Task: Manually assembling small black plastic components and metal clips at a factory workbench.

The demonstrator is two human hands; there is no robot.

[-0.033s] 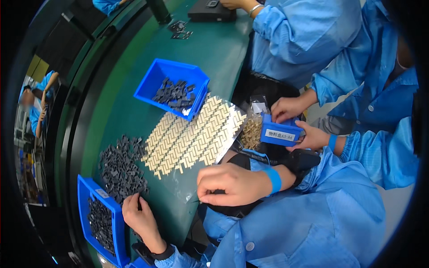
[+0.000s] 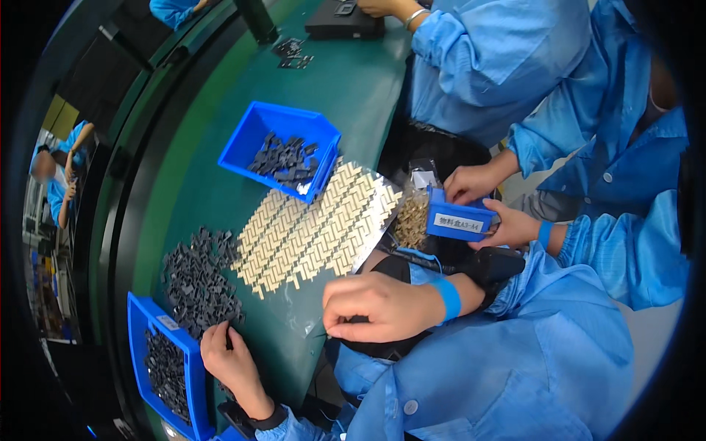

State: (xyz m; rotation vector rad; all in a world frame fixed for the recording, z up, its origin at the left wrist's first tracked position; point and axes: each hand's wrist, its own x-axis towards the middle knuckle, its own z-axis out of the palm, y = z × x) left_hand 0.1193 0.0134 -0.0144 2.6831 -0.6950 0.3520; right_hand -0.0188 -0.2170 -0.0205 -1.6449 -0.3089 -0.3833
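Observation:
My left hand rests at the near edge of a heap of small black plastic pieces, its fingers curled together. Whatever lies between those fingertips is hidden. Over the table's edge hovers my right hand, thumb and forefinger pinched. A tiny dark speck shows at its tips, too small to name. Beyond it lies a sheet of cream-coloured small strips in a zigzag pattern, on clear film. A blue bin full of black pieces stands beside my left hand. Another blue bin, partly filled with black pieces, touches the sheet's far corner.
On the right, a co-worker's hands hold a small labelled blue box next to a clear bag of brass-coloured parts. Farther off, another co-worker's sleeve is beside a black case. A dark rail runs along the table's left side.
The view has shifted very slightly. Both my hands keep their places and grips.

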